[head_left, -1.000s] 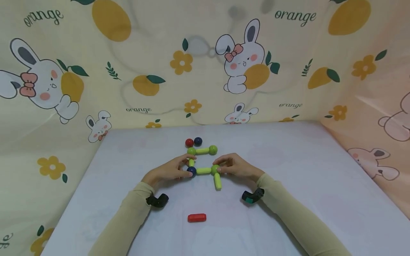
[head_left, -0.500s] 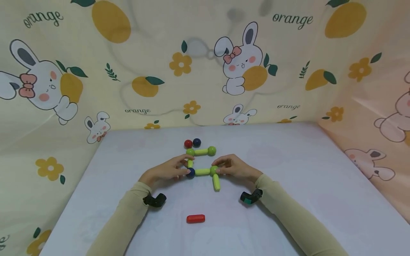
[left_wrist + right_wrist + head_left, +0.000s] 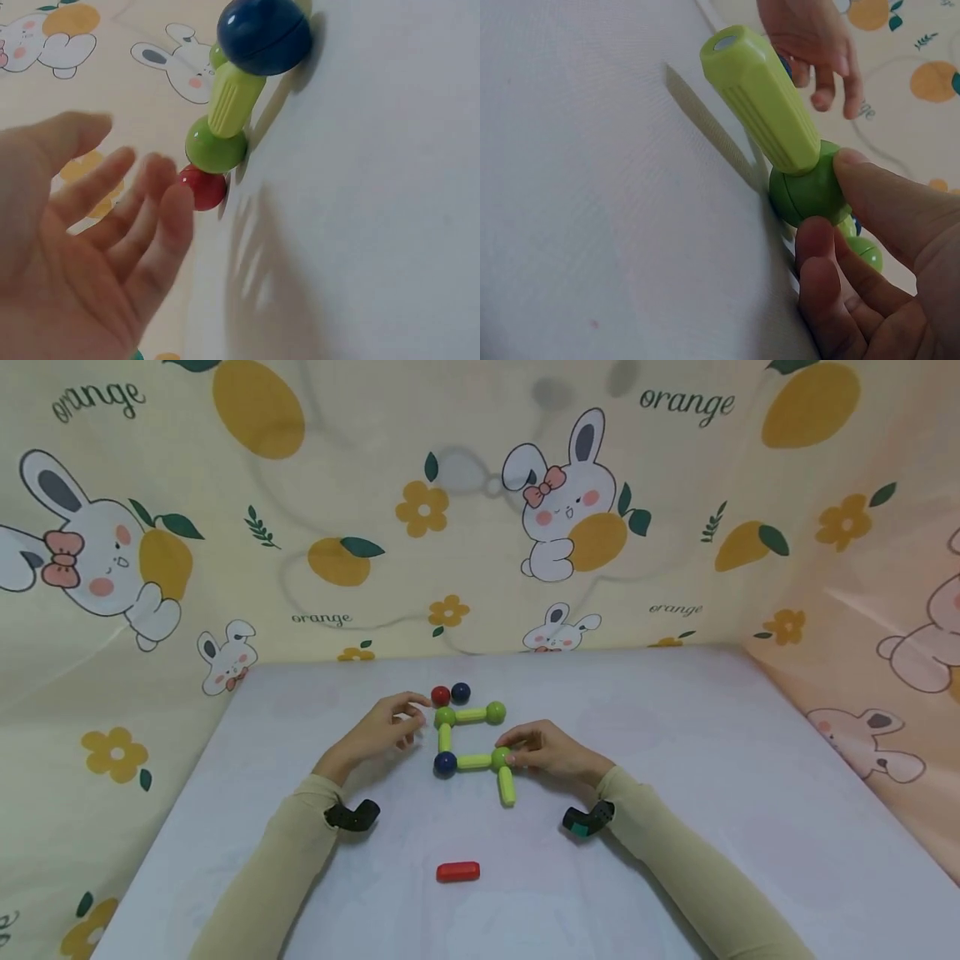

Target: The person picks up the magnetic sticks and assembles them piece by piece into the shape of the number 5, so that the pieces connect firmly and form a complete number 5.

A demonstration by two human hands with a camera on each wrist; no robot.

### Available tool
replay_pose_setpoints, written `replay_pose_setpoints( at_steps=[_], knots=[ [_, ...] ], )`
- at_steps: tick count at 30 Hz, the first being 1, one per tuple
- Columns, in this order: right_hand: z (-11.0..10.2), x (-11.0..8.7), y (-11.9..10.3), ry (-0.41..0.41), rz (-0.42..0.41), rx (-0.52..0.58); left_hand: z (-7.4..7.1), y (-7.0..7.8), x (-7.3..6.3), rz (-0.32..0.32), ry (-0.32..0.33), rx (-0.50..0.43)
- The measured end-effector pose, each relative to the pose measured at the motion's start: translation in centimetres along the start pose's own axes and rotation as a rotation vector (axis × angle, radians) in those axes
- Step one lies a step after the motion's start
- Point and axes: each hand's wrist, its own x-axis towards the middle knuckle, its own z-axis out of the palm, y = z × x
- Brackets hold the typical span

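Note:
Toy balls and rods are joined in an angular chain on the table. My right hand point(image 3: 553, 750) pinches its near green ball point(image 3: 501, 758) between thumb and fingers. From that ball a lime rod point(image 3: 763, 101) juts out, a silver disc in its end. Another rod point(image 3: 474, 762) runs left to a dark blue ball point(image 3: 446, 764). Beyond it come a rod point(image 3: 445, 737), a far green ball point(image 3: 446, 717), a rod point(image 3: 471, 716) and an end green ball point(image 3: 496, 712). My left hand point(image 3: 381, 727) holds nothing; its loosely bent fingers are close to the red ball point(image 3: 202, 188).
Behind the chain, the red ball and a second dark blue ball point(image 3: 461, 692) lie side by side. A red rod point(image 3: 458, 872) lies nearer the front of the white table point(image 3: 645, 693). A printed cloth point(image 3: 360, 468) hangs behind.
My left hand has let go of the dark blue ball and rod and moved away, left and toward the red ball. The right hand keeps its pinch on the green ball.

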Motion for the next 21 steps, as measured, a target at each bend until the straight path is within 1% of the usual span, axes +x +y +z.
replay_pose_setpoints(
  at_steps=[2,5,8,10,14,18,21],
  knots=[
    [0.0,0.0,-0.1,0.000,0.001,0.000,-0.3,0.0,0.4,0.019,0.066,-0.003],
    [0.0,0.0,-0.1,-0.005,0.002,-0.005,-0.4,0.1,1.0,0.026,0.149,-0.014],
    [-0.1,0.1,0.0,-0.007,0.001,-0.014,-0.4,0.1,1.7,0.004,0.215,-0.013],
    [-0.2,0.1,0.1,-0.008,0.007,-0.010,-0.2,0.0,2.4,-0.016,0.241,-0.003],
    [-0.2,0.1,0.2,-0.005,0.015,-0.004,0.2,-0.5,3.9,-0.072,0.251,0.005],
    [-0.2,0.2,0.2,-0.004,0.009,-0.010,0.5,-0.6,5.0,-0.118,0.230,-0.008],
    [-0.1,0.2,0.1,-0.009,0.000,-0.003,0.7,-0.9,5.4,-0.151,0.200,0.021]
  ],
)
